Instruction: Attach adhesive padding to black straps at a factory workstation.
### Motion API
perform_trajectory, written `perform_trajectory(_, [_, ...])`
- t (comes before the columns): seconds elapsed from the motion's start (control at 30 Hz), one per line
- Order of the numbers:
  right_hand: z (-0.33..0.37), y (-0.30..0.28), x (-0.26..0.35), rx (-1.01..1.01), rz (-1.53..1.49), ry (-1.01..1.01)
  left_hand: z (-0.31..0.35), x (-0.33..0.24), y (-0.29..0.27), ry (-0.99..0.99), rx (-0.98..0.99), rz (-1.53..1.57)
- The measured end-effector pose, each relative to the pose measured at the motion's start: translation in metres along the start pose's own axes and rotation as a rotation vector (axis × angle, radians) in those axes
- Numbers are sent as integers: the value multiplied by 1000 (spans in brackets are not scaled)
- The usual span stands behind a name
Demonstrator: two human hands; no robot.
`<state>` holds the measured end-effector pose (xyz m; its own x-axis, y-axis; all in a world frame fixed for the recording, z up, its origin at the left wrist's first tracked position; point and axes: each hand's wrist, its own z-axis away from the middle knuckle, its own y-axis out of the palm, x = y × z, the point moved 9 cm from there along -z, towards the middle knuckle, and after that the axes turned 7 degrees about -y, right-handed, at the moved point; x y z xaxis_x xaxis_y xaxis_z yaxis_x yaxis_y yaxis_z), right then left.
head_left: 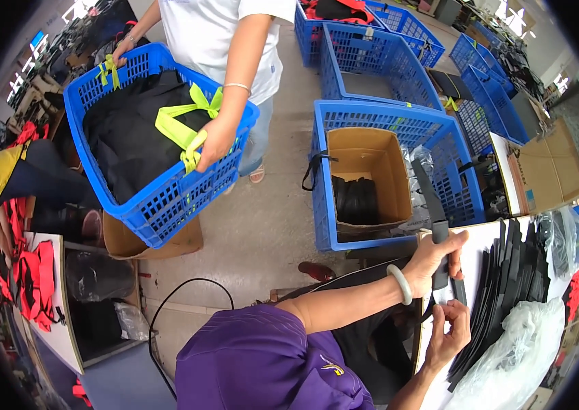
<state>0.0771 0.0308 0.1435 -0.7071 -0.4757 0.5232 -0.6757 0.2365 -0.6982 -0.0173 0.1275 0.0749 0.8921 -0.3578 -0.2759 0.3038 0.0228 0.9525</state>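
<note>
By the near edge of the table (427, 350), my left hand (433, 261) has its grip closed around a long black strip (440, 232). My right hand (451, 333) is by its low end; I cannot tell if that grip pinches anything. More black strips (494, 294) lie on the table.

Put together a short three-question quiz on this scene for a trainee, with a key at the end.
1. Choose one: the person's left hand grips (a) a red strap, (b) a black strip, (c) a cardboard box.
2. True or false: the blue plastic crate held by the co-worker in white contains black fabric.
3. Where is the pale bangle worn?

Key: 1. b; 2. true; 3. on the person's left wrist.
</note>
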Motion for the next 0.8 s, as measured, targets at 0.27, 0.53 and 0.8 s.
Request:
perform_trajectory(0.27, [-3,-8,12,-70,59,-78,-1,4,-3,-48,-157,-39])
perform_trajectory(0.53, [2,-26,-13,-257,94,-34,-40,31,9,-208,-45,-101])
perform_trajectory(0.8, [57,-51,-53,-459,99,47,-43,120,24,-470,88,-81])
